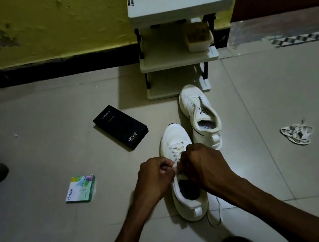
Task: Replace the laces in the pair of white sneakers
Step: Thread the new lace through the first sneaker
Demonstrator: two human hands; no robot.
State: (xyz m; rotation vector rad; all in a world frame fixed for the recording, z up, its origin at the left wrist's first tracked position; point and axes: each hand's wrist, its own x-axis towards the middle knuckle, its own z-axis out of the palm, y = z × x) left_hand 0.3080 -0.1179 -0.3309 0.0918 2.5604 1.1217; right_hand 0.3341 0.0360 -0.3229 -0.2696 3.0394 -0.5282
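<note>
— Where is the shoe with the hands on it?
— The near sneaker (pixel 174 137) sits on the floor (pixel 68 239), toe pointing away. Both hands are over its top part.
— What does the left hand (pixel 155 175) do?
— Its finger and thumb pinch the lace (pixel 176 149) just above the shoe's opening.
— And the right hand (pixel 203 166)?
— Its fingers are curled in tight. The lace goes from the left fingers straight into that fist, so it grips the lace too.
— Do the hands touch?
— Almost. They are just beside each other, with the lace between them.
— Where is the other sneaker (pixel 199 114)?
— Just behind, touching the first one. It has no lace.
— Anything else?
— A heap of loose laces (pixel 296 133) lies well off to the right.
</note>
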